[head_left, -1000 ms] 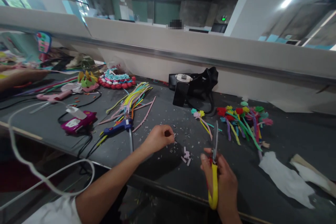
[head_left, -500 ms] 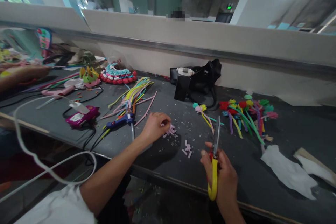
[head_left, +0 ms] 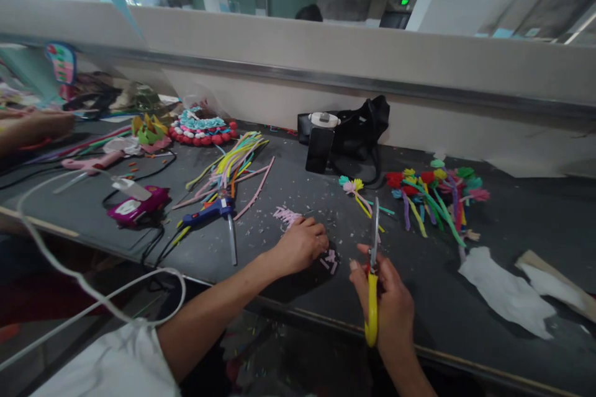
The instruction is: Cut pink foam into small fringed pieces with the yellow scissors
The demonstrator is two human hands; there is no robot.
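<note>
My right hand [head_left: 388,301] is wrapped round yellow-handled scissors [head_left: 372,301], their blades pointing up and away from me. My left hand [head_left: 302,245] is low over the table with its fingers curled down beside a small group of short pink pieces [head_left: 331,260]; its fingertips are partly hidden, so I cannot make out what they hold. Just behind that hand lies a larger pile of cut pink pieces [head_left: 285,216]. Beyond the scissors sits a small pipe-cleaner flower bunch [head_left: 351,186] with pink, yellow and green stems.
Loose pipe cleaners [head_left: 237,164] lie left of centre, beside a blue glue gun [head_left: 209,212]. A purple device [head_left: 139,205] with cables is further left. Colourful pipe-cleaner flowers [head_left: 433,189] and white paper [head_left: 505,291] are at right. A phone [head_left: 320,150] leans on a black bag [head_left: 363,130].
My left hand has moved right, from the larger pink pile to the smaller group. My right hand still holds the scissors. The camera view has shifted slightly.
</note>
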